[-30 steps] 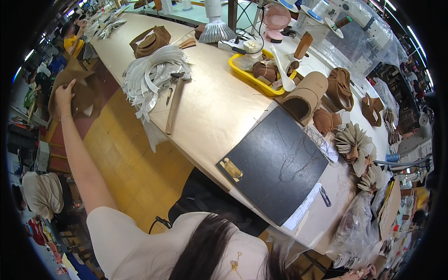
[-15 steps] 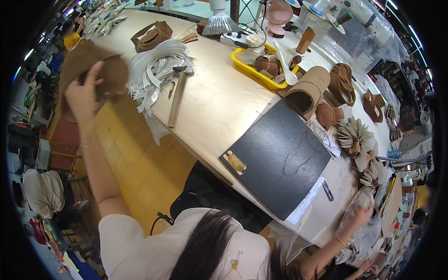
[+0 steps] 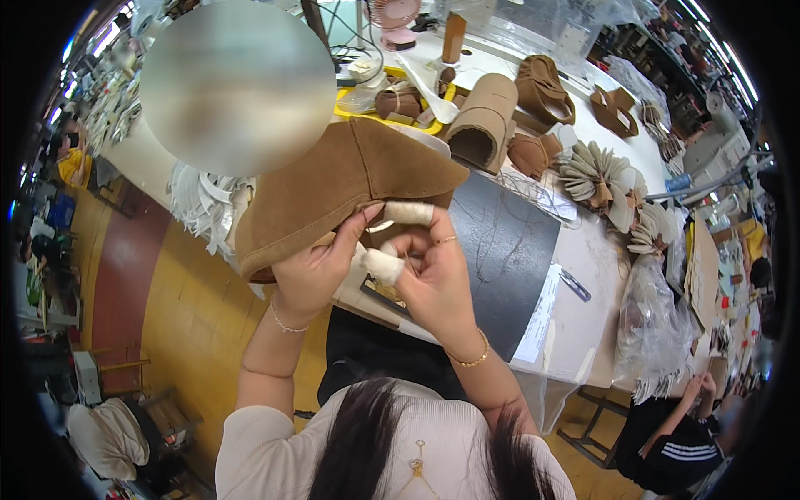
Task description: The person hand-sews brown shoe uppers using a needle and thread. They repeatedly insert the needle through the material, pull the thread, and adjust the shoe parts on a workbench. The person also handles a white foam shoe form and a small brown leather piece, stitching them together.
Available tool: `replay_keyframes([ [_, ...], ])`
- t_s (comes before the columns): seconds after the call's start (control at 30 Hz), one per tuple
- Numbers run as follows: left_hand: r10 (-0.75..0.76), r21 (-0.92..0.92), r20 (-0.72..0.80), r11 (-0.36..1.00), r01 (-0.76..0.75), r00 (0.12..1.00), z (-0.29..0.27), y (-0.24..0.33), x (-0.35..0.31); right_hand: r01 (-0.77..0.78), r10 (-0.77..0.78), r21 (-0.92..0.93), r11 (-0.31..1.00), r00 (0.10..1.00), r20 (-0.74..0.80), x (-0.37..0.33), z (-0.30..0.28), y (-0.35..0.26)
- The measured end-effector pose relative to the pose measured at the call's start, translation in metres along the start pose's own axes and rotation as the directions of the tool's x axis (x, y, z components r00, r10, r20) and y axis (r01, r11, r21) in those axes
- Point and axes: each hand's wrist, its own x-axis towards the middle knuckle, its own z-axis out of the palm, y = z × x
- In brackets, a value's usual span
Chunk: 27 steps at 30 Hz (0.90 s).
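Note:
A large brown suede leather piece [image 3: 325, 175] with a stitched seam is raised above the near side of the table. Along its lower edge my left hand [image 3: 317, 267] grips it, thumb on the seam end. My right hand [image 3: 437, 279] has pale tape around its thumb and forefinger. Its fingers are curled in at that same edge, close to my left thumb. A small pale curved sliver [image 3: 380, 227] shows between the hands; whether my right fingers hold it is hidden.
Behind the hands lies a black mat [image 3: 508, 250]. A yellow basket [image 3: 343, 107], a brown cardboard roll [image 3: 486, 117] and fanned pale pieces [image 3: 596, 171] stand beyond. White strips [image 3: 204, 204] hang at the left edge. Snips [image 3: 575, 285] and a clear plastic bag [image 3: 654, 321] are on the right.
The brown leather piece has come from the far left to in front of me. My right hand has left the plastic bag at the right and joined my left hand at the leather's edge.

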Motion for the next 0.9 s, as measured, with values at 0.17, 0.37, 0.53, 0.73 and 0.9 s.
replay_keyframes([
  [0.17,0.011,0.140,0.081,0.990,-0.022,0.997,0.004,-0.010,-0.004,-0.265,0.346,-0.310,0.913,0.906,0.245,-0.021,-0.046,-0.007],
  [0.37,-0.008,0.296,0.037,0.955,-0.003,0.999,0.019,-0.008,-0.007,0.051,-0.020,-0.062,0.997,0.902,0.431,-0.022,-0.057,0.011],
  [0.53,-0.100,0.252,0.061,0.964,0.082,0.993,0.027,-0.026,-0.017,0.431,-0.418,-0.130,0.893,0.901,0.117,-0.008,-0.064,-0.014],
  [0.73,-0.375,-0.068,0.232,0.914,0.399,0.898,0.035,-0.028,-0.045,0.332,-0.369,0.275,0.902,0.924,0.096,-0.009,-0.053,-0.019],
  [0.9,-0.075,0.160,0.530,0.987,-0.012,0.845,0.013,0.011,-0.035,-0.122,-0.040,0.581,0.805,0.965,0.257,-0.039,-0.077,-0.021],
])
